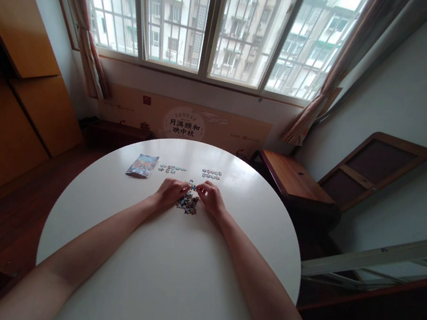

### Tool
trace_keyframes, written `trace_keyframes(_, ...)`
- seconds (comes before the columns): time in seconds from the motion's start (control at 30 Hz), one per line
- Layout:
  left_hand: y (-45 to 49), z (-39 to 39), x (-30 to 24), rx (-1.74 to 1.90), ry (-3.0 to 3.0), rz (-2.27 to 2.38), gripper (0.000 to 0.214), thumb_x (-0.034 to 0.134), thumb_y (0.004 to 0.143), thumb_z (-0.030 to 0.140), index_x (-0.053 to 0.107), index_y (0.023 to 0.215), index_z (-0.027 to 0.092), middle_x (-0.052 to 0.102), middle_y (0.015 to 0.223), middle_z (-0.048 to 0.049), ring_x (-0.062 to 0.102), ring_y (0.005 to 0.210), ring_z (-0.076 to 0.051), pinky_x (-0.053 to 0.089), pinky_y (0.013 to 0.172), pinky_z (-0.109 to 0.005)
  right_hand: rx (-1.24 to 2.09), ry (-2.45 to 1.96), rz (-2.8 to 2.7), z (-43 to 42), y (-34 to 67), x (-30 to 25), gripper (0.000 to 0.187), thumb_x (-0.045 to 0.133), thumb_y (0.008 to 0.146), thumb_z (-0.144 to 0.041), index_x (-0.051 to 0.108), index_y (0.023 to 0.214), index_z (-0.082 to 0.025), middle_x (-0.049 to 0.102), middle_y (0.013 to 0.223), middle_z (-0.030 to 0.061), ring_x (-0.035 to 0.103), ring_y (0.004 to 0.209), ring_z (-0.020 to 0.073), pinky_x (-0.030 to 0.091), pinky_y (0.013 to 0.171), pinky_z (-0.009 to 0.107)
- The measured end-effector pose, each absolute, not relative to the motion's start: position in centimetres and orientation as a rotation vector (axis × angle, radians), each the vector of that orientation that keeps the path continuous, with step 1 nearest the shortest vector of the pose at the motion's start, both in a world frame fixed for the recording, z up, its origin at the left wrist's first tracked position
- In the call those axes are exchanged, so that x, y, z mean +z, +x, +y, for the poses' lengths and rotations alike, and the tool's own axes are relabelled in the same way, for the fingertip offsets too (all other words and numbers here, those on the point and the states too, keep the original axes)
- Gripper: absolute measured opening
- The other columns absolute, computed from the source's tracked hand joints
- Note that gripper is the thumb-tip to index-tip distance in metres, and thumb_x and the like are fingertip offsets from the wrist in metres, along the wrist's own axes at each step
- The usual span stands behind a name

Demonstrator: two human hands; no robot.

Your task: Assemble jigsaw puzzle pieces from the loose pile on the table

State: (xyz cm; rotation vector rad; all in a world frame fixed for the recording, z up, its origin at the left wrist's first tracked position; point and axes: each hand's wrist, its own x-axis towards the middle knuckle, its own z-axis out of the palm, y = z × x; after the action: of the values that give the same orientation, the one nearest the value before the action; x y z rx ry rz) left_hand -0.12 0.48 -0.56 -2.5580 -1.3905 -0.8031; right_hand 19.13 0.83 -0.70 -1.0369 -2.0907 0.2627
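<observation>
Over a heap of small jigsaw puzzle pieces (187, 204), my left hand (171, 191) and my right hand (211, 196) meet with their fingertips close together. Between them is a small bluish jigsaw puzzle piece (193, 188), and the fingers of both hands are pinched at its sides. Beyond my left hand, loose pieces (171, 168) lie in rough rows. Past my right hand, more pieces (212, 174) form two neat rows. A colourful printed packet or sheet (142, 165) lies to the left of the rows. My fingers partly cover the heap.
Everything lies on a round white table (102, 250). A wooden side table (295, 177) stands behind it on the right, near a wood-framed panel (375, 164). Orange-brown cabinets (12, 123) line the left. A printed board (124, 108) leans below the barred windows.
</observation>
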Motion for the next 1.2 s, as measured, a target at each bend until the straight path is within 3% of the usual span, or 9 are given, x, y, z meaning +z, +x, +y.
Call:
trace_keyframes(0.57,-0.04,0.38,-0.60,-0.765,-2.525,-1.413,0.026,0.046,0.086,0.034,0.069,0.092,0.023,0.069,0.071,-0.0045,0.061,0.063,-0.014,0.035,0.058,-0.021,0.141,-1.065,-2.164,0.75,19.23,-0.68,0.013,0.057,0.081,-0.019,0.068,0.077,-0.021,0.061,0.077,0.0022,0.055,0.066,0.0111,0.038,0.070,0.024)
trace_keyframes(1.2,-0.14,0.43,-0.59,-0.782,-2.561,-1.400,0.030,0.043,0.088,0.038,0.068,0.095,0.024,0.070,0.076,-0.0041,0.062,0.066,-0.015,0.036,0.060,-0.021,0.252,-1.089,-2.119,0.71,19.07,-1.01,0.015,0.050,0.084,-0.021,0.064,0.082,-0.018,0.057,0.078,0.0019,0.053,0.067,0.0106,0.040,0.066,0.021)
